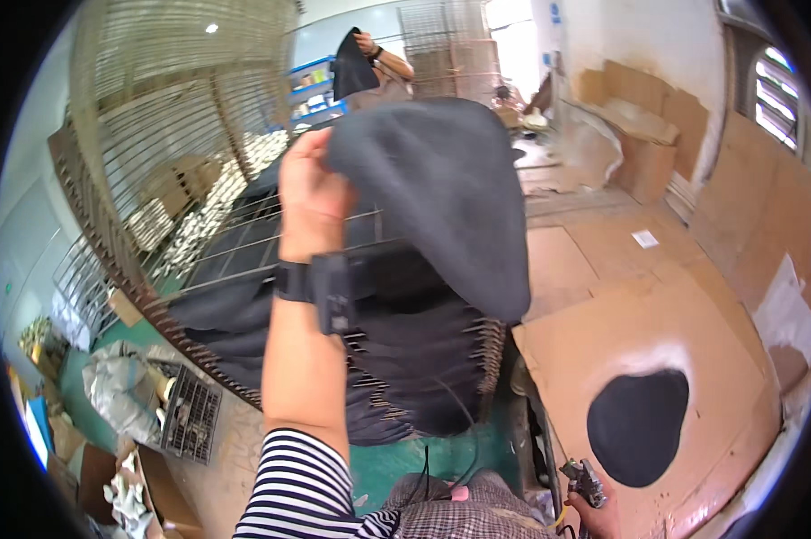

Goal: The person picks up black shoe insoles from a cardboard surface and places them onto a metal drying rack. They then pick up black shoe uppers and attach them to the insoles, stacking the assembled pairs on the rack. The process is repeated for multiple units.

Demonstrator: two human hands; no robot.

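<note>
Cardboard-covered bench (738, 359) carries a flat black oval (639, 428) just beyond the right hand (600, 514), the nearer one, its fingers apparently wrapped around a metal spray gun (585, 482). Left hand (311, 180) pinches a raised black sheet (441, 198), long axis slanting down rightward.

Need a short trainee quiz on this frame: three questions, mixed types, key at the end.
1. What does the left grip hold up?
2. True or false: the right grip is empty.
3. Fill in: at lower right, another dark piece lies flat on ____.

Key:
1. A black piece with rounded edges.
2. False; it holds a metal tool.
3. Cardboard.
</note>
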